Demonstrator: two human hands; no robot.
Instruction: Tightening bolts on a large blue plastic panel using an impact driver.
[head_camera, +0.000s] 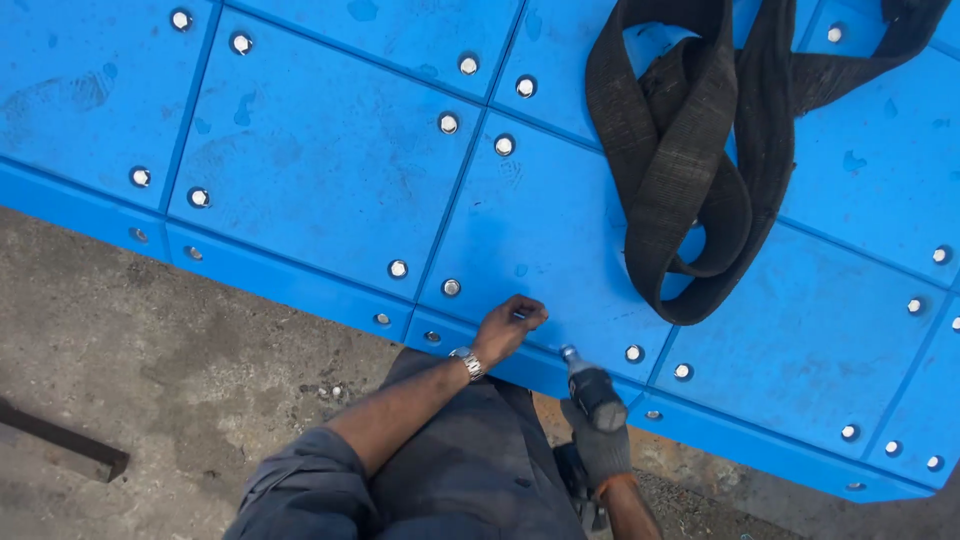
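Head view caught your bare left hand (508, 326) resting on the blue panel surface (330, 160), fingers curled together near the panel's lower edge; whether they pinched anything small, you could not tell from this angle. A metal wristwatch (467, 362) sat on that wrist, above a grey sleeve (300, 480). Just to the right, your gloved right hand (600, 440) was wrapped tight around a dark tool (592, 390), its pale tip (569, 352) pressed to the blue surface close beside the left hand and near a silver bolt head (633, 352). You stood over the panels' near edge, grey trousers (470, 460) filling the bottom of the frame. Further silver bolt heads dotted the panels in pairs along the seams, one pair (451, 287) lying just above your left hand. Well up and to the right, a black webbing sling (690, 160) lay looped across the panels, apart from both hands. Stained concrete floor (150, 330) spread to the left, with a dark bar (60, 445) lying on it near the frame's edge.
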